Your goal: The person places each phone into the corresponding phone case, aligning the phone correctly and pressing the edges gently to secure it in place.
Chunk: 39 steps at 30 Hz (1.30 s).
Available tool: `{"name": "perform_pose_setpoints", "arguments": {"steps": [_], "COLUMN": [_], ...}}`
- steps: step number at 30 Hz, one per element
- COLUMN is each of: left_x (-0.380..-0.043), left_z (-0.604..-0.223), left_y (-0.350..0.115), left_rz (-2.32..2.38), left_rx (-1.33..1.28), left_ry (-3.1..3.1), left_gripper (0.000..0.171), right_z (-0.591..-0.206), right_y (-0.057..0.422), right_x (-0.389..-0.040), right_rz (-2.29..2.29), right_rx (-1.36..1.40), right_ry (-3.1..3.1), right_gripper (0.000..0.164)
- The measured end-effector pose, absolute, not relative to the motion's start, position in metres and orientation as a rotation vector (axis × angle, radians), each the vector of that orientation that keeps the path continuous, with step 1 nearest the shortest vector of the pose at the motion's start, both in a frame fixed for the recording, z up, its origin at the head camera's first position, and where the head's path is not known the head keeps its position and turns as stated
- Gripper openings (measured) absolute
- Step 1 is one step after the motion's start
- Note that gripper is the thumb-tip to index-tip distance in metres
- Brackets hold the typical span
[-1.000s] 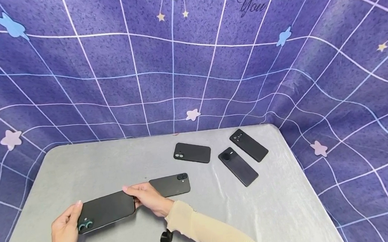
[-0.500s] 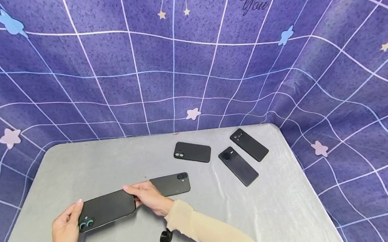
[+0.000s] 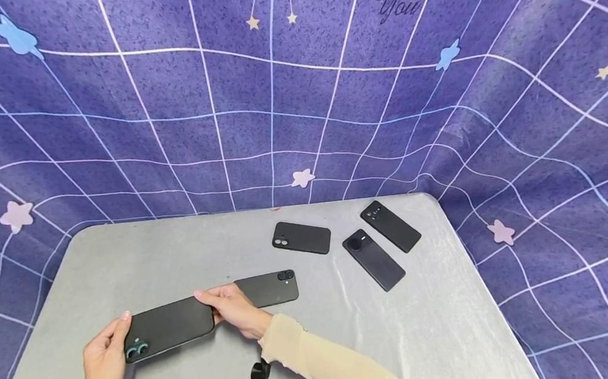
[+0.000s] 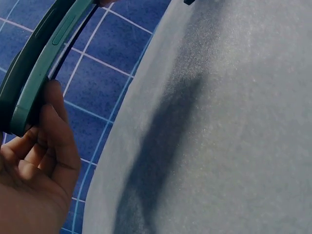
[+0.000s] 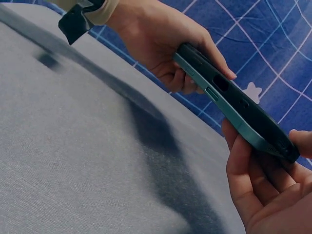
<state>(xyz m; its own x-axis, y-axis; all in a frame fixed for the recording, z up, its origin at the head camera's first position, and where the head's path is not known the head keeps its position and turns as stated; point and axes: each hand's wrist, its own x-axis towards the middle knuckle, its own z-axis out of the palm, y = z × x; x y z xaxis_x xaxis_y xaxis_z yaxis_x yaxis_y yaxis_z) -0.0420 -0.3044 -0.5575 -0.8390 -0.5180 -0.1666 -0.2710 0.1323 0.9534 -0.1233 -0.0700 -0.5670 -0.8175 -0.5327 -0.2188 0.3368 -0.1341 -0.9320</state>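
Observation:
A phone with a teal edge (image 5: pixel 239 126) is held raised between both hands, a black phone case (image 3: pixel 171 327) lying over its back. Two teal-ringed lenses show at the case's lower left corner. My left hand (image 3: pixel 102 362) grips the camera end, thumb on top and fingers beneath. With thumb and fingers, my right hand (image 3: pixel 237 312) pinches the other end. In the left wrist view, the teal side of the phone (image 4: pixel 41 73) stands outside the case, a narrow gap between them. Behind the right hand, another dark phone (image 3: pixel 270 289) lies on the table, partly hidden.
Farther back on the grey-covered table (image 3: pixel 442 335) lies a black case with camera holes (image 3: pixel 303 239). To the right are a dark phone with a round camera (image 3: pixel 375 262) and a black case or phone (image 3: pixel 391 226). A purple patterned curtain (image 3: pixel 253 127) surrounds the table.
Both hands and the held phone with its case have shifted very slightly to the right. The grips and the things lying on the table stay as they were.

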Motion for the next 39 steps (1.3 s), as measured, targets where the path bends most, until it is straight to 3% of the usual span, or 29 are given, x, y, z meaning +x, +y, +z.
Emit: {"name": "perform_pose_setpoints", "arguments": {"steps": [4, 10, 18, 28, 39], "left_x": [-0.042, -0.036, -0.03, -0.022, -0.02], "left_z": [-0.558, -0.563, -0.565, -0.57, -0.571], "left_y": [-0.304, -0.304, -0.307, -0.31, -0.309], "left_rz": [-1.779, -1.894, -2.049, -2.3, -2.293], "left_rx": [0.77, 0.726, 0.661, 0.266, 0.243], "left_ry": [-2.203, -2.068, -1.957, -1.78, -1.814], "left_gripper": [0.03, 0.014, 0.017, 0.024, 0.02], "right_z": [-0.568, -0.568, -0.563, -0.56, -0.562], "right_y": [-0.069, -0.071, -0.073, -0.073, -0.074], "right_x": [-0.123, -0.122, -0.122, -0.125, -0.126], "right_rz": [-2.01, -2.024, -2.04, -2.076, -2.089], "right_rx": [-0.209, -0.2, -0.217, -0.189, -0.187], "right_ry": [1.586, 1.591, 1.655, 1.702, 1.694], "right_gripper": [0.04, 0.038, 0.039, 0.04, 0.041]}}
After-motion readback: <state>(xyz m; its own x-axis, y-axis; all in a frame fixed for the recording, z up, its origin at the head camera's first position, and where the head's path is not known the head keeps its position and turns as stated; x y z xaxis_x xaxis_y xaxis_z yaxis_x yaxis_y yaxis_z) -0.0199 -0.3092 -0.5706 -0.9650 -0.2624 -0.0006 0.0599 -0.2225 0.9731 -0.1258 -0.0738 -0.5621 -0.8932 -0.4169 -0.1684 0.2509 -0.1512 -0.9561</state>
